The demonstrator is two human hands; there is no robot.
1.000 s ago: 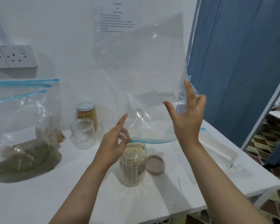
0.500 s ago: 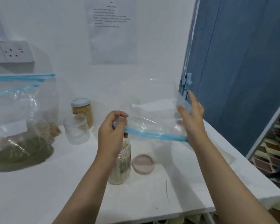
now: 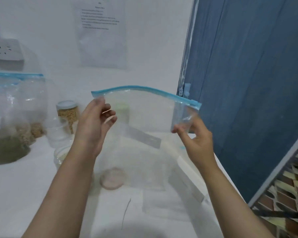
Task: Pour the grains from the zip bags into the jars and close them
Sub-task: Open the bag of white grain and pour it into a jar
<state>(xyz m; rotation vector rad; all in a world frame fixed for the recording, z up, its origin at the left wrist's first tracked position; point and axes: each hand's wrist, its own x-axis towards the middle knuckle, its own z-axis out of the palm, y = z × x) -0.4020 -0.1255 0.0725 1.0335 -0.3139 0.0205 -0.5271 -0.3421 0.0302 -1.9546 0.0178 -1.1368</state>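
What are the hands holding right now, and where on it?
The empty zip bag: left hand grips its left edge below the blue zipper strip, right hand pinches its right edge.

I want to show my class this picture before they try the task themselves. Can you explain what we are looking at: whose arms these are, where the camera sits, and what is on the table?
The camera is worn on a person's head and looks down at their own arms. The left hand and right hand hold up an empty clear zip bag by its sides, blue zip on top. On the white table lie a pink lid, an open jar partly hidden by the left arm, a closed jar of grain, and bags of grain at the left.
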